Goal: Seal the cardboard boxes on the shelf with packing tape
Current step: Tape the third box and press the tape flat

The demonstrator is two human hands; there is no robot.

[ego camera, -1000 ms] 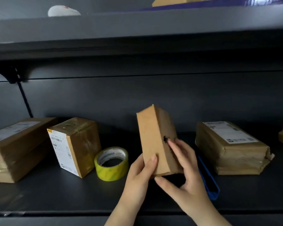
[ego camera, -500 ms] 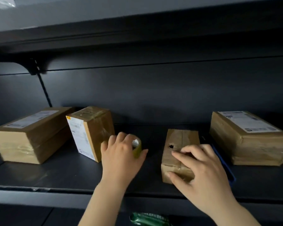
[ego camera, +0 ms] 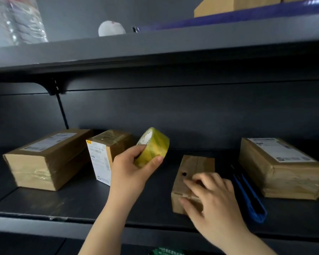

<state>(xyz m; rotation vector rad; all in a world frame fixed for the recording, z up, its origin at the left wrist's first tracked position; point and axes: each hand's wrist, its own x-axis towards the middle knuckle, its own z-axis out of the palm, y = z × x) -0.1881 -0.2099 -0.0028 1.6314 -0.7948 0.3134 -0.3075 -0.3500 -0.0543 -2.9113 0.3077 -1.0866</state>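
Note:
A small brown cardboard box lies flat on the dark shelf, with a small dark hole in its top. My right hand rests on its near end, fingers spread over the top and thumb against the front face. My left hand holds a yellow-green roll of packing tape lifted off the shelf, to the left of the small box and tilted on its edge.
A long taped box and an upright labelled box stand at the left. A larger labelled box sits at the right. A blue tool lies between it and the small box. The upper shelf overhangs.
The small box went from held upright to lying flat on the shelf. My left hand left it, took the tape roll and raised it off the shelf. My right hand stays on the box.

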